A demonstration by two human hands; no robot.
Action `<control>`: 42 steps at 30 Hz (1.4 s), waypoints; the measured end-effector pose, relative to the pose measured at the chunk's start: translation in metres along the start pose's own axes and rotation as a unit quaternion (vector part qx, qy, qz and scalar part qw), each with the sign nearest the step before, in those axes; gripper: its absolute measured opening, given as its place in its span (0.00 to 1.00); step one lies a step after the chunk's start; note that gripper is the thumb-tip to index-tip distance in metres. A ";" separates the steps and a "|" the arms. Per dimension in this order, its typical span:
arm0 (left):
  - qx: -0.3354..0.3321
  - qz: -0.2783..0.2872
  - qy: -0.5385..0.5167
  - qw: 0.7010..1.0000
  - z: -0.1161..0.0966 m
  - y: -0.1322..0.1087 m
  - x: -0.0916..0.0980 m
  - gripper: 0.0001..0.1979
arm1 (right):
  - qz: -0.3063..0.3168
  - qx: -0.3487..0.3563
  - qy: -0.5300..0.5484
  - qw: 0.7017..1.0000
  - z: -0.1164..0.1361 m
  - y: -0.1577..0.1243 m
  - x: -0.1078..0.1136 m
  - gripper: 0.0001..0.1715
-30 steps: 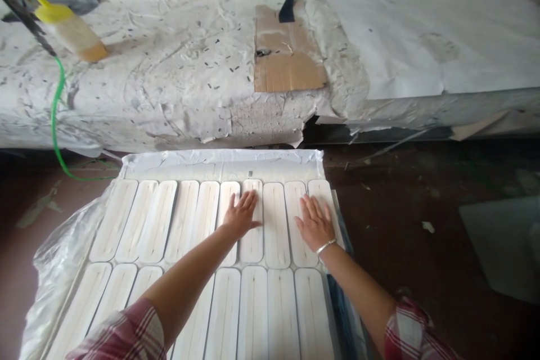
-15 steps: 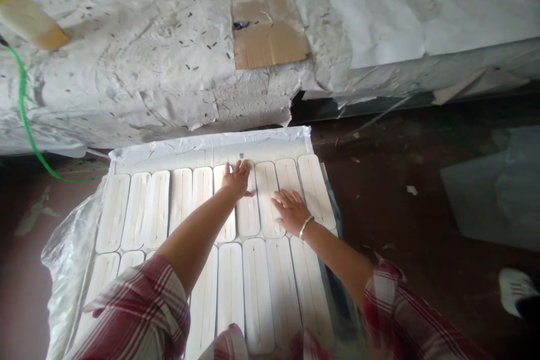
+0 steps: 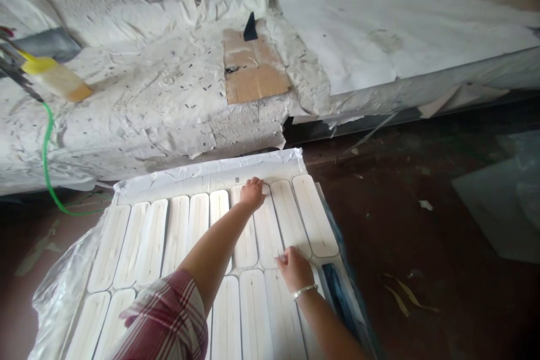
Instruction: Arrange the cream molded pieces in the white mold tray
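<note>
Two rows of long white strips (image 3: pixel 157 236) laid side by side on pale base (image 3: pixel 211 177), just nr. bench (image 3: pixel 169 95). Left hand (image 3: pixel 252 196) at far end of one strip (image 3: pixel 268 230), far row, third from right; fingers bent, can't tell if gripping or just resting. Right hand (image 3: pixel 295 270), w/ bracelet (image 3: pixel 304 291), at near end of same strip; thumb & fingers drawn tog., can't tell if pinching its edge. Clear plastic (image 3: pixel 63 275) along left side of base. Far side, on bench: cardboard (image 3: pixel 257 79) w/ black scrap (image 3: pixel 250 28), approx. centre; yellow-topped bottle (image 3: pixel 59 79) at left, green hose (image 3: pixel 46 157) hanging nr. it.
</note>
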State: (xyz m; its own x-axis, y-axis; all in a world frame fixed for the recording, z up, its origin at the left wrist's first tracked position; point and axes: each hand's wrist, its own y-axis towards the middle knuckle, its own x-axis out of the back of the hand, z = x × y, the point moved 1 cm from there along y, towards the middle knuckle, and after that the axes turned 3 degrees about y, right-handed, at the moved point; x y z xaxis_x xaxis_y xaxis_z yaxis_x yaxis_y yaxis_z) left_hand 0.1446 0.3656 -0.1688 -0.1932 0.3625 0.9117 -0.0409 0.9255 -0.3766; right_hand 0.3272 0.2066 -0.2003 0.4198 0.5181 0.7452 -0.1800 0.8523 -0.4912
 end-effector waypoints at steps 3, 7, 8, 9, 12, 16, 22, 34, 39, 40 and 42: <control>0.019 0.050 -0.001 0.999 0.001 0.020 0.008 0.24 | 0.022 -0.037 0.055 0.998 -0.002 0.010 0.001 0.08; 0.002 0.109 -0.006 0.994 0.010 0.036 0.010 0.26 | 0.060 -0.047 0.097 0.992 -0.006 0.019 0.011 0.13; -0.008 0.105 -0.003 0.994 0.011 0.039 0.010 0.25 | 0.065 -0.044 0.102 0.992 -0.005 0.021 0.014 0.13; -0.018 0.096 -0.002 0.995 0.013 0.041 0.011 0.22 | 0.070 -0.040 0.107 0.991 -0.005 0.023 0.017 0.15; -0.042 0.086 -0.009 0.995 0.018 0.045 0.013 0.17 | 0.121 -0.024 0.145 0.982 -0.001 0.028 0.023 0.18; -0.074 0.113 -0.045 0.990 0.029 0.046 0.019 0.15 | 0.180 0.012 0.207 0.962 0.001 0.033 0.026 0.22; -0.099 0.166 -0.087 0.977 0.045 0.047 0.026 0.18 | 0.197 0.036 0.256 0.946 -0.010 0.038 0.021 0.20; -0.054 0.170 -0.172 0.969 0.046 0.051 0.019 0.17 | 0.124 0.098 0.218 0.963 -0.019 0.044 0.011 0.23; -0.100 0.161 -0.117 0.975 0.053 0.050 0.017 0.13 | 0.124 0.100 0.194 0.968 -0.006 0.040 0.013 0.23; -0.125 0.157 -0.082 0.976 0.054 0.051 0.017 0.14 | 0.118 0.096 0.185 0.971 -0.001 0.039 0.014 0.23; -0.169 0.153 -0.013 0.974 0.055 0.053 0.017 0.19 | 0.113 0.083 0.170 0.976 0.011 0.038 0.016 0.23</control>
State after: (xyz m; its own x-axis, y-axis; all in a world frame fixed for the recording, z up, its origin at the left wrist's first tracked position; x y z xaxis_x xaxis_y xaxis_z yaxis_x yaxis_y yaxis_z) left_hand 0.0849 0.4143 -0.1822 -0.1711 0.6275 0.7596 0.3469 0.7600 -0.5496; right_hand 0.3177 0.2481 -0.2020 0.6183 0.6638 0.4208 -0.4316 0.7342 -0.5240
